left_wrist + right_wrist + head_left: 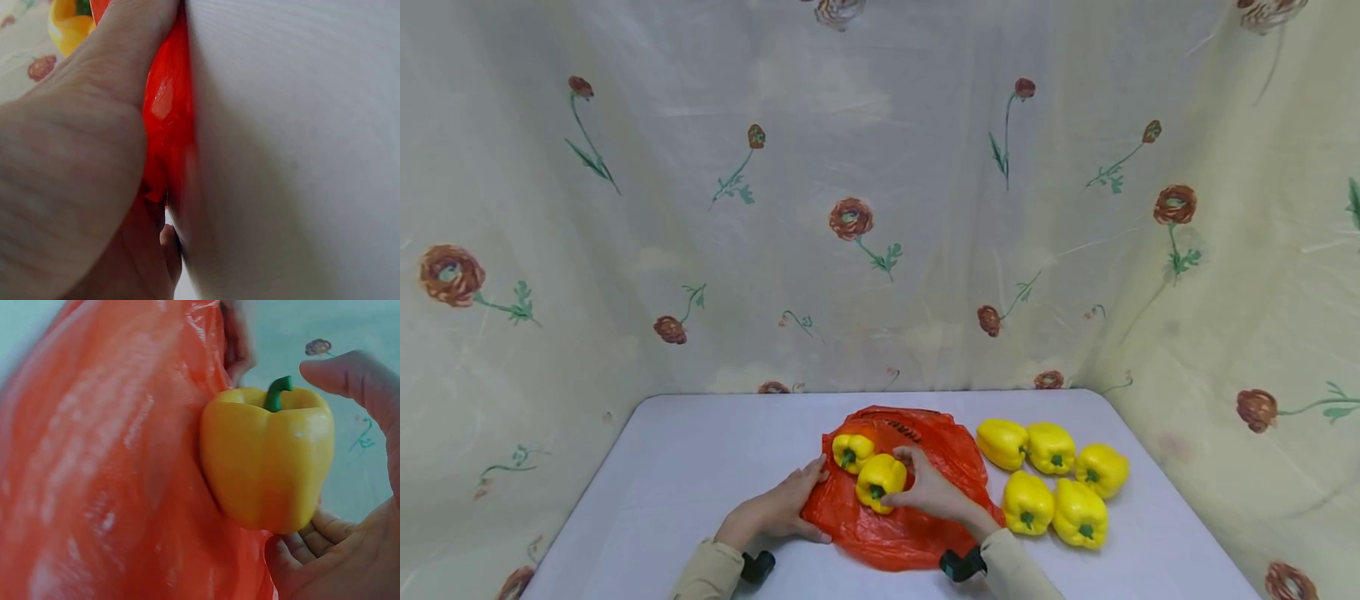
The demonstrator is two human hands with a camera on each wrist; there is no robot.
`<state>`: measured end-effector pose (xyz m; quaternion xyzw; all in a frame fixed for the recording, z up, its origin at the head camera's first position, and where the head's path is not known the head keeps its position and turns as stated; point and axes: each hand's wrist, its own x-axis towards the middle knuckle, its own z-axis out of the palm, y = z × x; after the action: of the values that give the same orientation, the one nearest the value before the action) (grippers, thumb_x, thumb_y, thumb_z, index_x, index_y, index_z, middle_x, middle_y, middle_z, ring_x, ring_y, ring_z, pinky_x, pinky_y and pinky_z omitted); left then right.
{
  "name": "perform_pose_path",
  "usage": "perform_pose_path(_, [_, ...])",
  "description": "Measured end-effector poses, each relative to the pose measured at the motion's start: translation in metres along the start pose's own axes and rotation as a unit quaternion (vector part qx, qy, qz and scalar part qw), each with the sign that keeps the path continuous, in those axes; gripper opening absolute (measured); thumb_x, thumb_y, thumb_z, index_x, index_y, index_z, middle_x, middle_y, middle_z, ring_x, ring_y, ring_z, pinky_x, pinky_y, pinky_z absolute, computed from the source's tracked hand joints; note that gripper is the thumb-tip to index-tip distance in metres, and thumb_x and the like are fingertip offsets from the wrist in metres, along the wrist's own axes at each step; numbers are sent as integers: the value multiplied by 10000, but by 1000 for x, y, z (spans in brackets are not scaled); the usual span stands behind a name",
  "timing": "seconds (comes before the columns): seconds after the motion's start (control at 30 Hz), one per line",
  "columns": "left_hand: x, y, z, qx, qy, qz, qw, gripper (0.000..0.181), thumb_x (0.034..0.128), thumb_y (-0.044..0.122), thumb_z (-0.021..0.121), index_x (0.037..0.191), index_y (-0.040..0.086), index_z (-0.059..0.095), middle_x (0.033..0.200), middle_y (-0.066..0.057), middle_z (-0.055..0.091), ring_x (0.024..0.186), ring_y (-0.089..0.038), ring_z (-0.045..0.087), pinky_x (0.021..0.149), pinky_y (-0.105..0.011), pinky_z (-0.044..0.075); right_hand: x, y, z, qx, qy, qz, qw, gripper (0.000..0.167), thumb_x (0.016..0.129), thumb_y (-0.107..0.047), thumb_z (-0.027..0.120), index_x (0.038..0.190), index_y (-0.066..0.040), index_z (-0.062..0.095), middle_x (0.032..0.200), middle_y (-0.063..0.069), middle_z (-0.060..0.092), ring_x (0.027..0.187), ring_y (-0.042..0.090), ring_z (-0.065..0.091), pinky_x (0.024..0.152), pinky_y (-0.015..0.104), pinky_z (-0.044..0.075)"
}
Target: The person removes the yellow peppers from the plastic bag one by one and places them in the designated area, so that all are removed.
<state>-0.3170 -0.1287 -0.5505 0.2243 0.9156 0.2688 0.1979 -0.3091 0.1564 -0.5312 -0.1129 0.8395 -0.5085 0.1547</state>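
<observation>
A red plastic bag (925,533) with dark lettering lies on the table. Two yellow bell peppers are at its middle: one farther back (852,450), one nearer (880,482). My right hand (934,490) curves around the nearer bell pepper (269,465). In the right wrist view its thumb (340,375) stands apart from the pepper, while the other fingers (306,540) are by its lower end. My left hand (782,502) rests along the bag's left edge, thumb and fingers spread. In the left wrist view, red plastic (169,106) shows beside the palm; the fingertips are partly hidden.
Several more yellow bell peppers (1078,510) stand in two rows on the white table (700,450), right of the bag. A flowered curtain (925,292) hangs behind and along both sides of the table. Each wrist carries a black device (962,565).
</observation>
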Motion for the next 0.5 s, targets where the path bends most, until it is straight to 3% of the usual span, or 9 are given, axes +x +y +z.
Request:
perform_pose_path(0.27, [0, 0, 1, 63, 19, 15, 10000, 1216, 706, 561, 780, 1543, 35, 72, 1577, -116, 285, 1472, -330, 205, 1195, -555, 157, 3, 1, 6, -172, -22, 177, 9997, 858, 738, -408, 819, 1379, -126, 322, 1355, 135, 434, 1184, 287, 457, 1028, 556, 439])
perform_pose_path(0.5, [1, 2, 0, 88, 8, -31, 10000, 1212, 703, 553, 785, 1543, 40, 79, 1590, -125, 248, 1466, -361, 200, 1179, -580, 179, 5, 6, 8, -106, -51, 185, 9998, 889, 744, -385, 821, 1405, -89, 303, 1379, 148, 424, 1192, 297, 454, 1040, 565, 425])
